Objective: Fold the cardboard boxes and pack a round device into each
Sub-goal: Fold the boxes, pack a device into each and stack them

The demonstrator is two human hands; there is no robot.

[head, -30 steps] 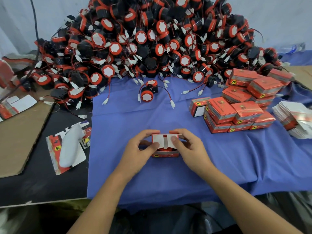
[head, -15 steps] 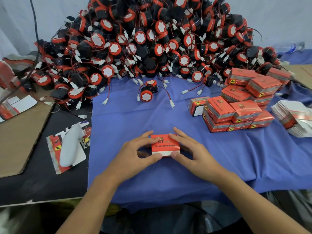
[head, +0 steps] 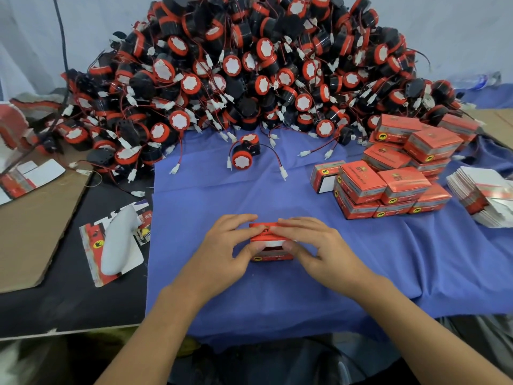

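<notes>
Your left hand (head: 222,248) and right hand (head: 316,245) both grip small red cardboard box (head: 270,243), near centre on blue cloth (head: 374,262); fingers curl over lid, thumbs press front flap. Lid reads "ST", rest covered; yellow animal badge on front, small print illegible. Far: heap of round black-and-red devices (head: 249,65), uncountable. Right: roughly dozen closed red boxes (head: 388,179), some hidden; stack of flat box blanks (head: 483,198) cut off at edge.

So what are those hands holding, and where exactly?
One small red box, held between both hands: the left hand grips its left end, the right hand its right end.
</notes>
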